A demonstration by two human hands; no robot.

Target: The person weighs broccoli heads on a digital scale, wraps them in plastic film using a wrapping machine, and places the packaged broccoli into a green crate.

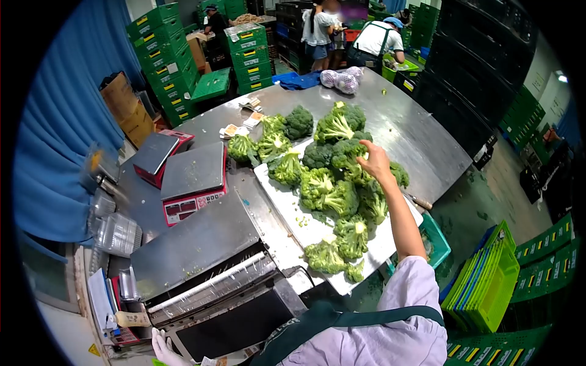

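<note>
My right hand [375, 162] reaches over the broccoli pile, its thumb and fingers curved around the edge of one broccoli head [347, 155]. Several more broccoli heads [329, 194] lie heaped on a white board [381, 251], some stem side up. Low at the left, my left hand [163, 349], in a white glove, is beside the front corner of a film wrapping machine [232, 329]. Its fingers look stretched out, and the lower part is cut off by the view's edge. A bit of something green shows just under it.
Two red scales [194, 171] stand left of the board. A knife handle [421, 202] and a teal basket [441, 241] are at its right edge. Clear plastic boxes [119, 235] sit at far left. Net-wrapped produce [342, 80] lies at the back. Green crates [247, 58] and several people stand beyond.
</note>
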